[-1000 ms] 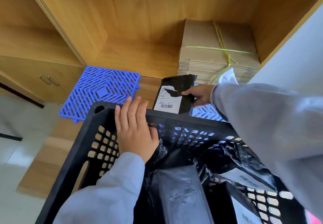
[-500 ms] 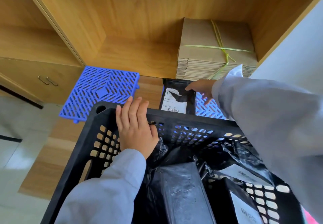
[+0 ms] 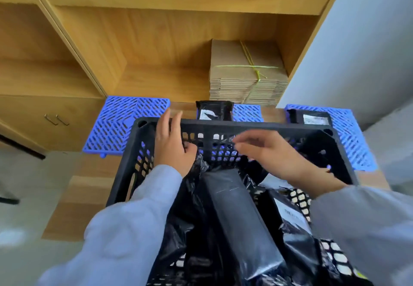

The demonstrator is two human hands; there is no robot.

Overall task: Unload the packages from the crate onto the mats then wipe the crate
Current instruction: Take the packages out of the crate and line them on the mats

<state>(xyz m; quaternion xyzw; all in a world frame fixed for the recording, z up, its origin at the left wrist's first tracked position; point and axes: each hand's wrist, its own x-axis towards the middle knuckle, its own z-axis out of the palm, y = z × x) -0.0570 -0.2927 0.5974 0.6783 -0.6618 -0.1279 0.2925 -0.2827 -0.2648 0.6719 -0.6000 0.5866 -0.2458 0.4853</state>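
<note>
The black lattice crate (image 3: 245, 126) fills the lower middle, with several black plastic packages (image 3: 237, 214) inside. My left hand (image 3: 172, 145) rests on the crate's far rim, fingers over the edge. Over the crate's inside hovers my right hand (image 3: 274, 156), fingers spread, holding nothing. Three blue mats lie beyond the crate: a bare left mat (image 3: 125, 120), a middle mat (image 3: 248, 112) with one black package (image 3: 213, 112), and a right mat (image 3: 350, 136) with another black package (image 3: 310, 117).
A tied stack of flat cardboard (image 3: 248, 73) stands in the wooden shelf unit (image 3: 156, 46) behind the mats. A grey wall (image 3: 368, 40) is at the right. A cabinet with handles (image 3: 55, 119) is at the left.
My right hand let go of the black package on the middle mat and drew back over the crate. The view widened, showing the right mat. My left hand stayed on the rim.
</note>
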